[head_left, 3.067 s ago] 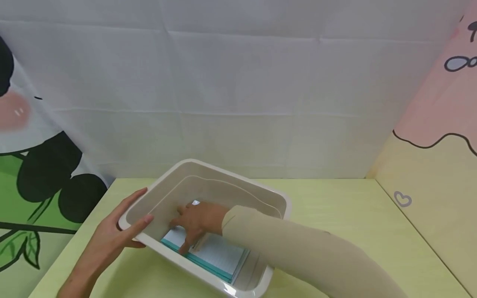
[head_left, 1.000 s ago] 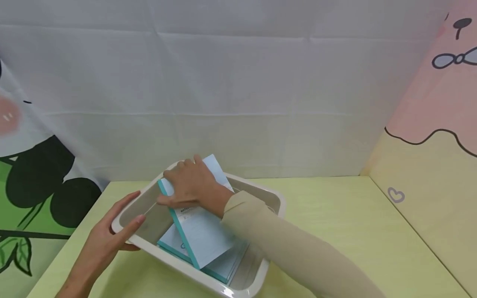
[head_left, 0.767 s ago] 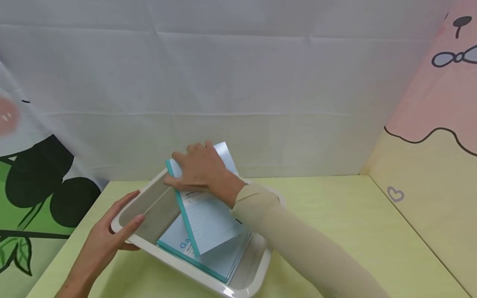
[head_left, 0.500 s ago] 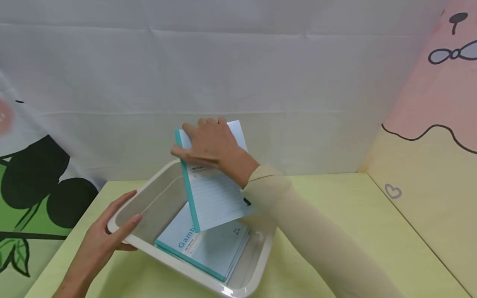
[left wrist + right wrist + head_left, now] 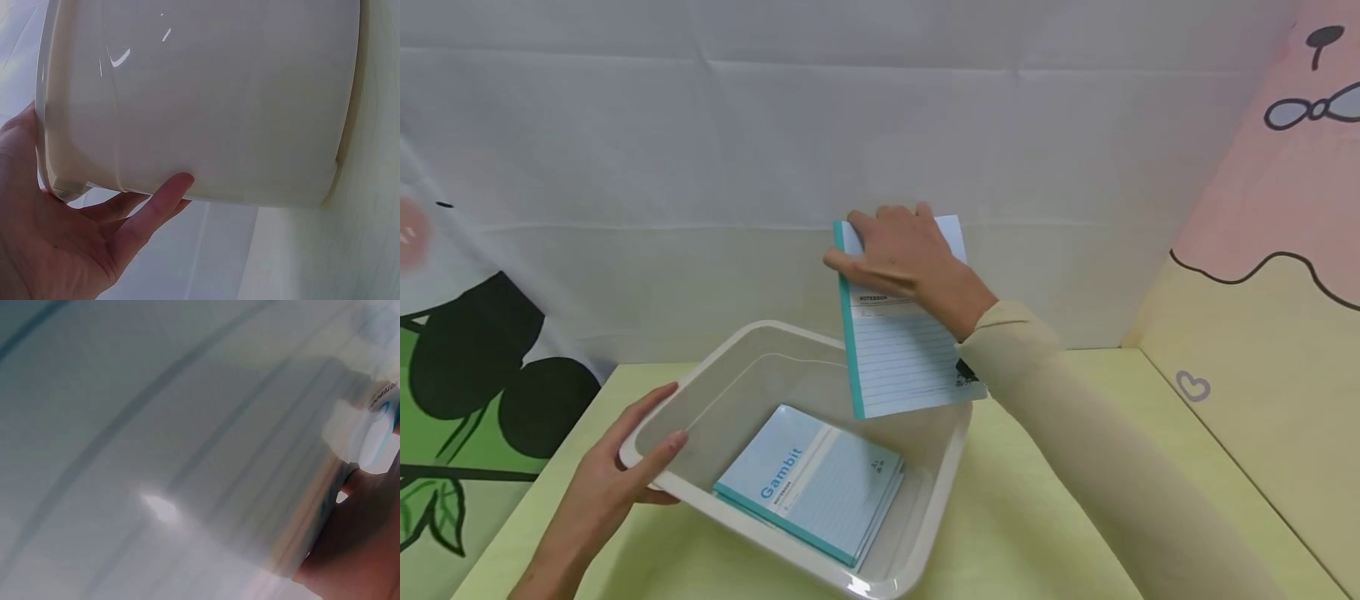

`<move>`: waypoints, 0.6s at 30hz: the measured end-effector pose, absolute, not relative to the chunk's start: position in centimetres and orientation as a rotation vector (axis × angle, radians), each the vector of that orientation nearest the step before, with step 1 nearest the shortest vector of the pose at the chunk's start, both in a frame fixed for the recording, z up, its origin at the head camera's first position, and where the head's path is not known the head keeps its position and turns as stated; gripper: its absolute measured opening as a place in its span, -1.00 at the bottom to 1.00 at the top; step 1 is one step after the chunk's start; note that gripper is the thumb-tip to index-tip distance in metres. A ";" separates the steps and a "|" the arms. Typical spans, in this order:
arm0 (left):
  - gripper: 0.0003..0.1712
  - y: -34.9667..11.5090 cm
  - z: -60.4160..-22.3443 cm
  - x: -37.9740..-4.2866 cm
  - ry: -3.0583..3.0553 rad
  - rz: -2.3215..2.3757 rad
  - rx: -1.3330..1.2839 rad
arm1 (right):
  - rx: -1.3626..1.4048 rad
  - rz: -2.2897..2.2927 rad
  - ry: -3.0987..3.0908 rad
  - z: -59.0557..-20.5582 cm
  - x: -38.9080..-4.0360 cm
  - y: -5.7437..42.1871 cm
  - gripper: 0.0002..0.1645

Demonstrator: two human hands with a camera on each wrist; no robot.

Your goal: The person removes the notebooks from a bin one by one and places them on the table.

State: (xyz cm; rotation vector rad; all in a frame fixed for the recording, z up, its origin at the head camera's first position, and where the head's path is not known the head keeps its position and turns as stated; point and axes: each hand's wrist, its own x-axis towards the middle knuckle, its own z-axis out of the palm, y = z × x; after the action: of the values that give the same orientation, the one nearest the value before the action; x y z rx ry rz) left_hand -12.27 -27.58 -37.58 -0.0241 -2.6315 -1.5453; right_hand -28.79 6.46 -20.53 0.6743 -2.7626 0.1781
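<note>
My right hand point(image 5: 910, 258) grips a light blue notebook point(image 5: 910, 358) with a teal spine, thumb at the spine side and fingers near the top edge. It hangs tilted over the right back rim of a white plastic basin point(image 5: 737, 518). Inside the basin lies a stack of similar notebooks point(image 5: 820, 479), the top one printed "Gambit". My left hand point(image 5: 602, 483) holds the basin's left corner, thumb over the rim. The left wrist view shows the fingers against the basin's outer wall point(image 5: 237, 106). In the right wrist view the lined notebook cover point(image 5: 156, 425) fills most of the frame.
The basin stands at an angle on a pale yellow-green table point(image 5: 1045, 500). A white cloth point(image 5: 865, 150) hangs behind the table. Printed panels flank it, a pink and yellow one point(image 5: 1262, 350) on the right and a green and black one point(image 5: 467, 400) on the left.
My right hand, earlier down inside the basin, has taken a notebook off the stack, raised it and moved it right. The stack's top cover is now uncovered. My left hand stays on the rim.
</note>
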 end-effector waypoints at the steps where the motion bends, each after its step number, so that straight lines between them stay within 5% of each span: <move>1: -0.24 -27.5 -37.7 -12.2 -2.631 -1.548 -0.023 | 0.670 0.180 -2.771 -20.8 -28.9 7.1 -0.36; 9: -0.24 -27.6 -38.1 -12.1 -2.626 -1.566 -0.034 | 0.532 0.275 -2.928 -23.7 -29.9 14.7 -0.07; 18: -0.25 -27.7 -38.4 -12.4 -2.625 -1.561 -0.024 | 0.449 0.311 -2.999 -26.4 -30.1 21.7 -0.05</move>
State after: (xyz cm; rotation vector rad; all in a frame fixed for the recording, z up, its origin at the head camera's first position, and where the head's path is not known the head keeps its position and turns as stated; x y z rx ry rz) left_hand -12.40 -27.73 -38.43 -0.0245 -2.6253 -1.5609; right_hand -30.11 21.69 -26.42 0.4490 -2.9988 0.3113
